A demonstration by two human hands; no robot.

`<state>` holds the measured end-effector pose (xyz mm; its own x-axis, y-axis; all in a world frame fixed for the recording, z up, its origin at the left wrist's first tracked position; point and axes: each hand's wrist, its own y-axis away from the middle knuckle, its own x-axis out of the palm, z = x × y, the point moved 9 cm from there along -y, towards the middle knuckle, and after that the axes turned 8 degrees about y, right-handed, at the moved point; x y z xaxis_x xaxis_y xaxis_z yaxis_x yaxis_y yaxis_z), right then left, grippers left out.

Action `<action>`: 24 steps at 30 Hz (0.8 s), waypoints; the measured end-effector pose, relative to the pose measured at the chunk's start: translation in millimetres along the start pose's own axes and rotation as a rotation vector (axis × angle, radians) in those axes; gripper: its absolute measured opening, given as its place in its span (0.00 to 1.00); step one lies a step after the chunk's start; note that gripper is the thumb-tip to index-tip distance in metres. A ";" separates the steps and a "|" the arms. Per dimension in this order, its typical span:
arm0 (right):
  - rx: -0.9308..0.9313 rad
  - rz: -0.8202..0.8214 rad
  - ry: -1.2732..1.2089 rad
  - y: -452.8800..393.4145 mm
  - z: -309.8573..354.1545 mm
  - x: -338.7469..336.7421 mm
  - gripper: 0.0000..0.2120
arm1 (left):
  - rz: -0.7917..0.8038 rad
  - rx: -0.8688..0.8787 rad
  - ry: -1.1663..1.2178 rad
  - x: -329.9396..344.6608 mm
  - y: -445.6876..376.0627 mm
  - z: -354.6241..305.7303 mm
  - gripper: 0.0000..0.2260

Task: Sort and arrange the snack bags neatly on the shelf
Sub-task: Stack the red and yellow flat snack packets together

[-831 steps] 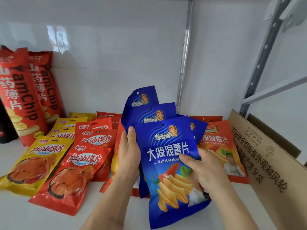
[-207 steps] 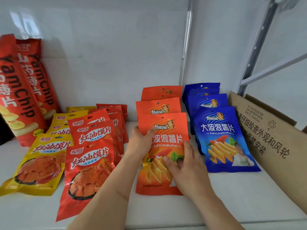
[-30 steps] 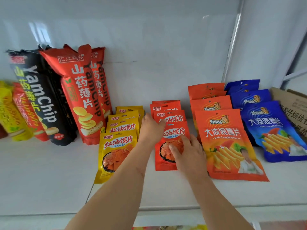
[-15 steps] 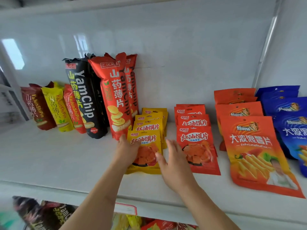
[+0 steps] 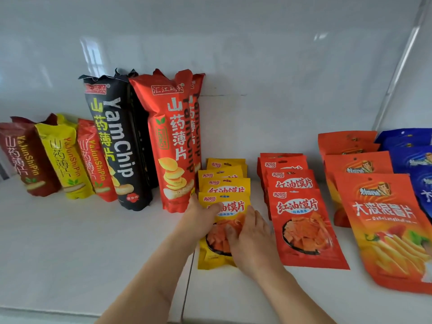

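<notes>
A: Hands status? Nearest items first.

B: Left hand (image 5: 201, 219) grips the left edge of the front yellow snack bag (image 5: 223, 230), thumb curled over its face. Right hand (image 5: 251, 239) lies on the lower right of that bag, fingers loosely spread and pressing. The bag lies flat on the white shelf (image 5: 81, 253), at the front of a shingled yellow row (image 5: 224, 176).

A: Procedure for this step?

B: Recommended: slide the bag, do not lift it. Square its sides parallel to the red snack bag row (image 5: 301, 220) just beside it, keeping an even gap.

A: Materials?

B: Flat, glossy film pouches; probably slippery, so press lightly. Farther back, tall crinkle-topped YamChip bags (image 5: 174, 141) lean on the white back wall (image 5: 257, 66). Orange potato-chip pouches (image 5: 383, 220) lie to the right.
</notes>
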<state>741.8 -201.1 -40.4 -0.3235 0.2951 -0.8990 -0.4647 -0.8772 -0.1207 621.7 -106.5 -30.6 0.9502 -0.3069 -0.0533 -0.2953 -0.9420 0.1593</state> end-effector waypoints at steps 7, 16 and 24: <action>0.065 -0.026 -0.093 -14.3 -11.0 -0.3 0.38 | 0.115 -0.037 0.068 6.1 -20.9 6.0 0.10; 0.067 -0.029 -0.076 -13.6 -12.0 0.4 0.37 | 0.051 0.010 -0.025 3.8 -36.9 -3.2 0.21; 0.073 0.003 -0.208 -34.3 -3.9 -8.7 0.36 | 0.053 0.033 -0.035 9.5 -53.3 -13.1 0.24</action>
<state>763.7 -175.1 -30.0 -0.4844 0.3714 -0.7921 -0.5197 -0.8505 -0.0810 647.7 -57.4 -26.7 0.9293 -0.3604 -0.0803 -0.3488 -0.9282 0.1299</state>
